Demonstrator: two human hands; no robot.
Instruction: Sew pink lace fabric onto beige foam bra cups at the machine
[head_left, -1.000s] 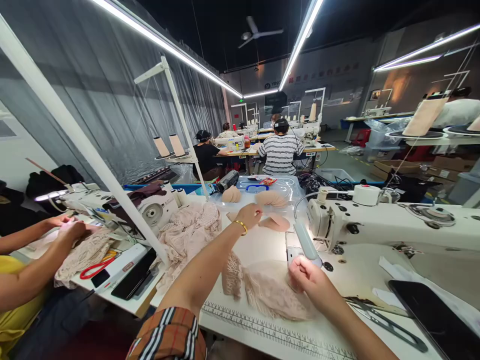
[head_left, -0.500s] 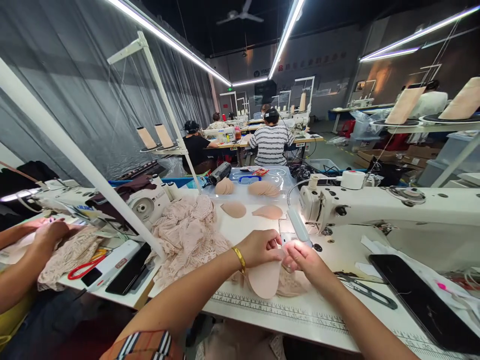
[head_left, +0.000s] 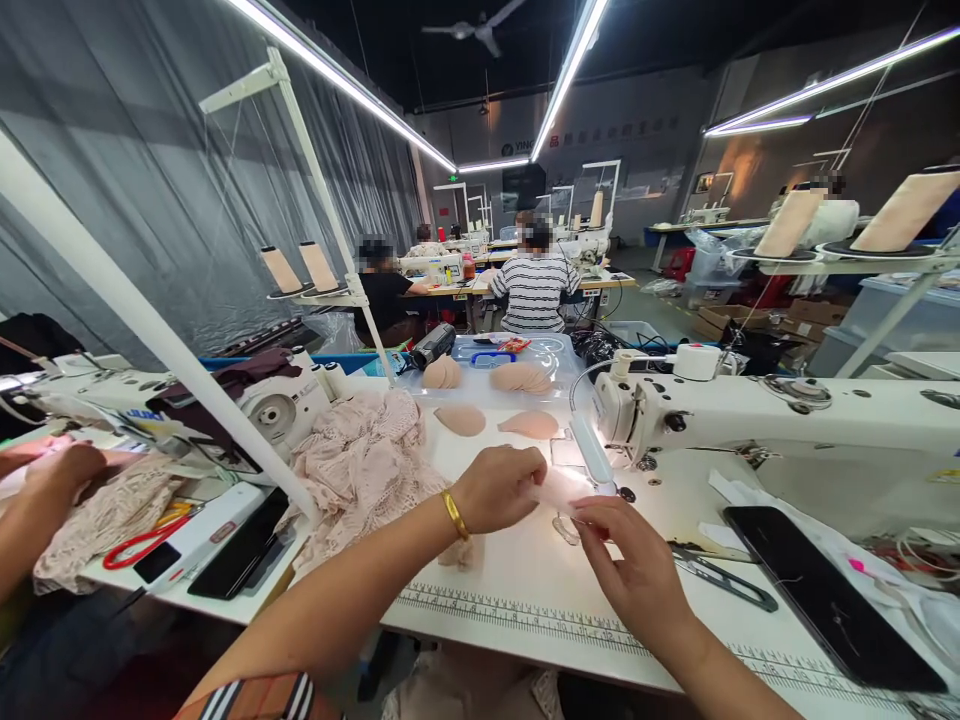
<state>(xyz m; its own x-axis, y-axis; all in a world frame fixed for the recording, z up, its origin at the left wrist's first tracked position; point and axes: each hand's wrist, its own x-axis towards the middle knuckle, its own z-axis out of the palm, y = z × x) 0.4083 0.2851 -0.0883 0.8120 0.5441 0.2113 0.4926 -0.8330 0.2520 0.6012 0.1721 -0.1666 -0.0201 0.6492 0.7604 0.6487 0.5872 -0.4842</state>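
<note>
My left hand (head_left: 499, 488), a gold bangle on its wrist, is closed in a pinch on a small pale pink fabric piece (head_left: 559, 490). The piece lies under the bright lamp, just in front of the needle of the white sewing machine (head_left: 750, 410). My right hand (head_left: 634, 560) reaches in from the right, and its fingertips grip the piece's near edge. A bit of pink lace (head_left: 457, 552) shows under my left wrist. Two loose beige foam pads (head_left: 460, 418) (head_left: 529, 424) lie farther back on the table.
A heap of pink lace (head_left: 367, 460) lies to the left. Stacked pads (head_left: 519, 377) sit in a clear tray. Thread snips (head_left: 720, 575) and a black phone (head_left: 825, 595) lie to the right. A co-worker's hand (head_left: 67, 470) works at the left-hand machine; other people sew at the back.
My left hand came back from the far pads with one pad and met my right hand. Both then slid the pink piece up under the lamp by the needle.
</note>
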